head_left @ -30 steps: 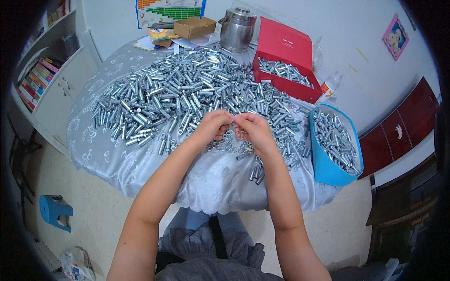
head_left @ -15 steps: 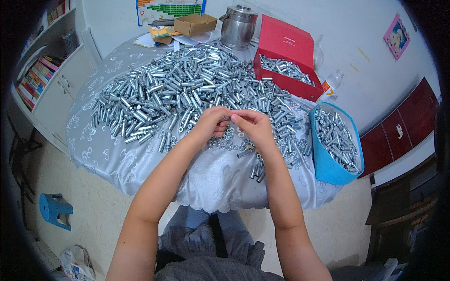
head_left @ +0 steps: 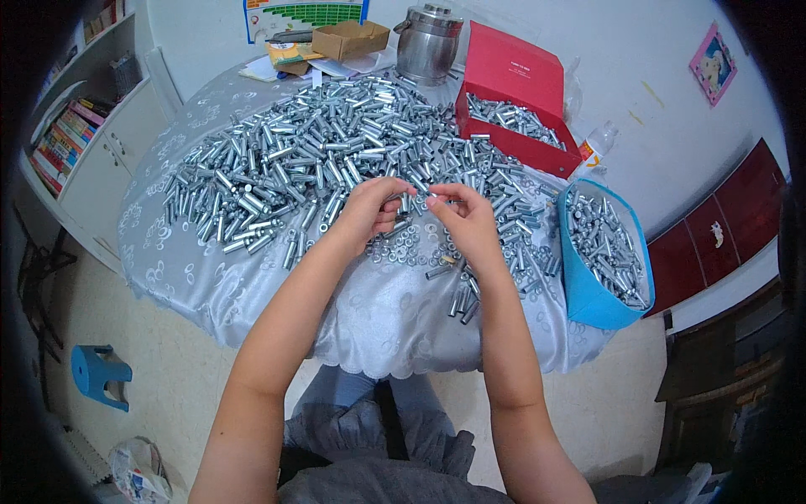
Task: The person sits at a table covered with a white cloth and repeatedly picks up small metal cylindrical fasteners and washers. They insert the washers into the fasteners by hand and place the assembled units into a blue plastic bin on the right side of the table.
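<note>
A big heap of silvery metal expansion bolts [head_left: 294, 160] covers the table, and both my hands are over its near edge. My left hand [head_left: 372, 212] has its fingers curled and closed at the tips. Whatever small metal piece it may hold blends into the heap behind. Facing it, a short gap away, my right hand [head_left: 468, 225] pinches thumb and forefinger together; the thing between them is too small to name. Below and between the hands lie several loose washers and nuts [head_left: 405, 249]. A few bolts [head_left: 463, 301] rest by my right wrist.
At the right edge stands a blue fabric bin [head_left: 600, 311] full of bolts. Behind it are an open red box [head_left: 525, 151] holding more bolts and a plastic bottle [head_left: 599, 144]. A steel pot [head_left: 428, 46] and a cardboard box [head_left: 350, 40] stand at the back.
My hands, whose fingertips met before, have drawn slightly apart. Both are a little higher in the picture, and more of the washers shows between them.
</note>
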Tool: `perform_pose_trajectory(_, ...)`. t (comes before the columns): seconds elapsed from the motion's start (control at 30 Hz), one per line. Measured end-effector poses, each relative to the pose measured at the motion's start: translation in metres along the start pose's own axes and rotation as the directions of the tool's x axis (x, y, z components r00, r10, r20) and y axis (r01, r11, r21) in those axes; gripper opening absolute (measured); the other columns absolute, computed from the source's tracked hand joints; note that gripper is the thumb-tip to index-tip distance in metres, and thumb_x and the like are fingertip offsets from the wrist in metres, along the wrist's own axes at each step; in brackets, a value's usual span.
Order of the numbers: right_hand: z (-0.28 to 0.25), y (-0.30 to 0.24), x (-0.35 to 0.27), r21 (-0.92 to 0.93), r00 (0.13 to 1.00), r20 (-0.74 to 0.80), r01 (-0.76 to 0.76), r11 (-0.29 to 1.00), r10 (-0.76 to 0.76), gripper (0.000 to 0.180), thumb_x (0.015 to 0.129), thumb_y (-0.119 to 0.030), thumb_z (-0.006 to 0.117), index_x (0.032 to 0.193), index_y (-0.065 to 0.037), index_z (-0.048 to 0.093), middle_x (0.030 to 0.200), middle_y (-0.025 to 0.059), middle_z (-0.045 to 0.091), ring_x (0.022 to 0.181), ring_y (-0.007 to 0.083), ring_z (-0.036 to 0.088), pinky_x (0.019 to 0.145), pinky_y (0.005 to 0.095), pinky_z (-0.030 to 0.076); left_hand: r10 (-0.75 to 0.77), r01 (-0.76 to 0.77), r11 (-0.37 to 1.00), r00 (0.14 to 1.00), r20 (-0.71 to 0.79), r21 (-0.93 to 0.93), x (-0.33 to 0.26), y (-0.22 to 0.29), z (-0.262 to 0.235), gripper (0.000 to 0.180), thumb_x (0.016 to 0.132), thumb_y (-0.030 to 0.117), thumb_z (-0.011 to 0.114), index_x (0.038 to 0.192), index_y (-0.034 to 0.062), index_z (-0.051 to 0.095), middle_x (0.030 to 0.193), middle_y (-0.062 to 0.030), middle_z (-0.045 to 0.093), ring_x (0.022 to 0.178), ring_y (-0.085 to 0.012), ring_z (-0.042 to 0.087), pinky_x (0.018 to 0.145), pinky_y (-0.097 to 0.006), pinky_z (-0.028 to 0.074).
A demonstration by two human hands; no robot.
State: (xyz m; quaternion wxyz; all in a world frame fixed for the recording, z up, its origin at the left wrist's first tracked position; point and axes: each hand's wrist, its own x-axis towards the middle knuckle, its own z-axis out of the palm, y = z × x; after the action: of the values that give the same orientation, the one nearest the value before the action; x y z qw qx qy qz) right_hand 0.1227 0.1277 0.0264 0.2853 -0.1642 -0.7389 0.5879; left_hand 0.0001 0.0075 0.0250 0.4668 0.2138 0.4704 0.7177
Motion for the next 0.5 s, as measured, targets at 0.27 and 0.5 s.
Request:
perform_pose_trajectory(0.27,-0.002,0.008,-0.005,-0.432,0.997,0.076,0.041,0.901,-0.008,0.023,0.069,-0.016,0.067,0.086,-0.001,0.063,0.074,0.0086,0.059,0.060,0.0155,0.054,0.058,0.0267,0.044,0.011,-0.010,0.999,1.000,-0.007,0.044,-0.001,0.002,0.002,0.019,0.083,0.018,0.047,0.092,0.0041,0.057,0.054,0.0069,0.032,0.041,-0.0022,0.022,0.038,-0.018,0.020)
perform_pose_trajectory(0.5,-0.004,0.013,-0.009,-0.579,0.971,0.236,0.118,0.807,0.028,0.026,0.067,-0.018,0.067,0.087,-0.001,0.064,0.081,0.0148,0.062,0.073,0.0266,0.060,0.068,0.0329,0.046,-0.025,0.026,0.999,1.000,-0.015,0.041,0.001,-0.002,0.000,0.017,0.082,0.020,0.048,0.083,0.0040,0.053,0.053,0.0054,0.031,0.040,-0.0038,0.022,0.038,-0.020,0.019)
